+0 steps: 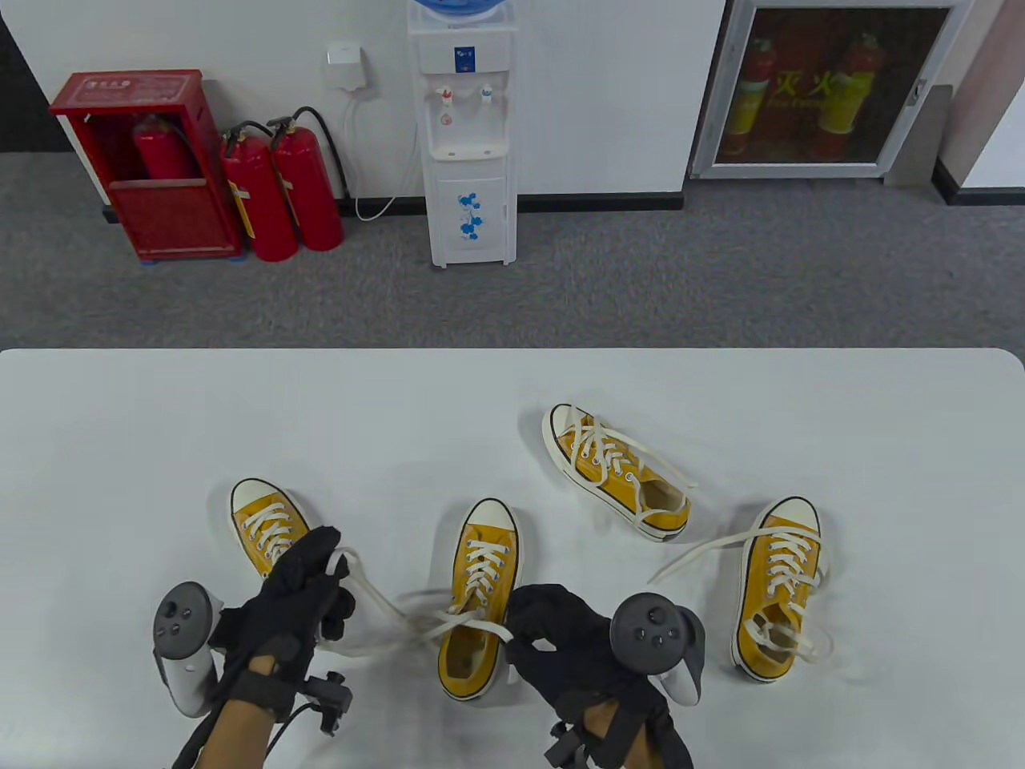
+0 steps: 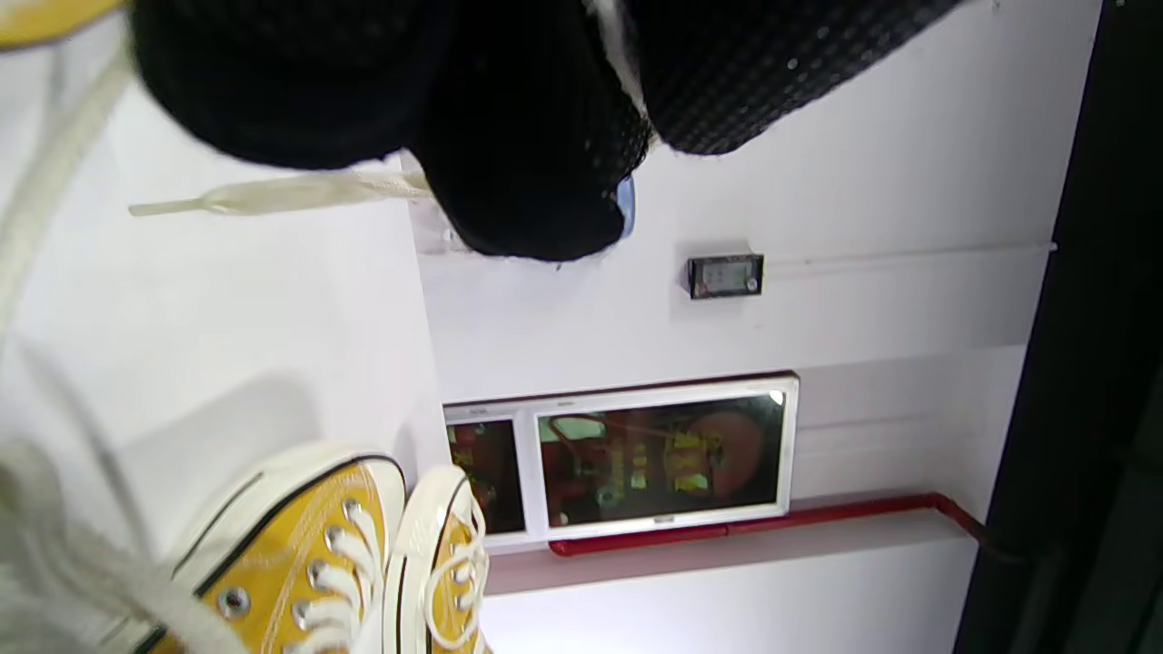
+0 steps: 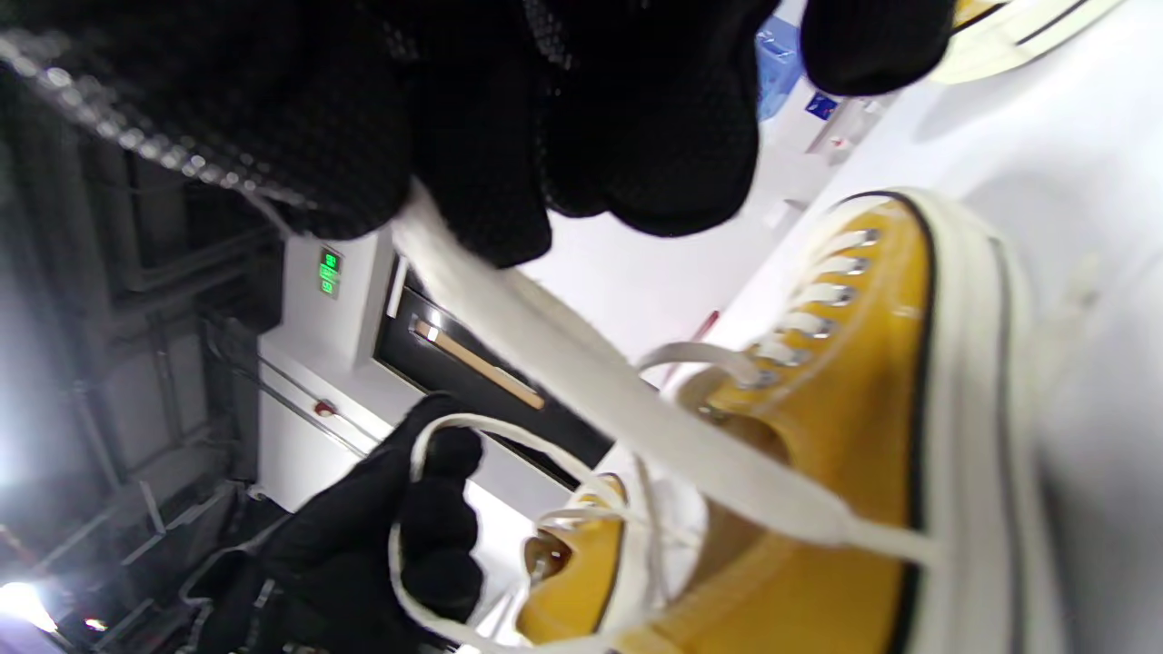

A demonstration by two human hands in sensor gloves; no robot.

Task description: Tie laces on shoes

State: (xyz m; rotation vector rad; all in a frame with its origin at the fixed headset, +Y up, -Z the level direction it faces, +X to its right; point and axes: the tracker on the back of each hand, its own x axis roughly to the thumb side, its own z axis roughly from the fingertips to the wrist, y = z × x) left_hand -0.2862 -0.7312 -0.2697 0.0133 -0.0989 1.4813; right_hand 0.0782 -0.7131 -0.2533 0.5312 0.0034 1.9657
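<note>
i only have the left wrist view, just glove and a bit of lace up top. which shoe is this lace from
Observer: The table view shows it runs from the middle shoe, the one between both hands.
Operator: is the right hand on a lace too
Observer: Yes. The right wrist view shows the right hand gripping the other lace, which runs down to that same shoe.
Operator: how's my left hand got its lace
Observer: In the right wrist view, the left hand has its lace looped around the fingers.
Operator: how many shoes total
Observer: Four yellow ones on the table; the far right shoe lies with its laces loose.
</note>
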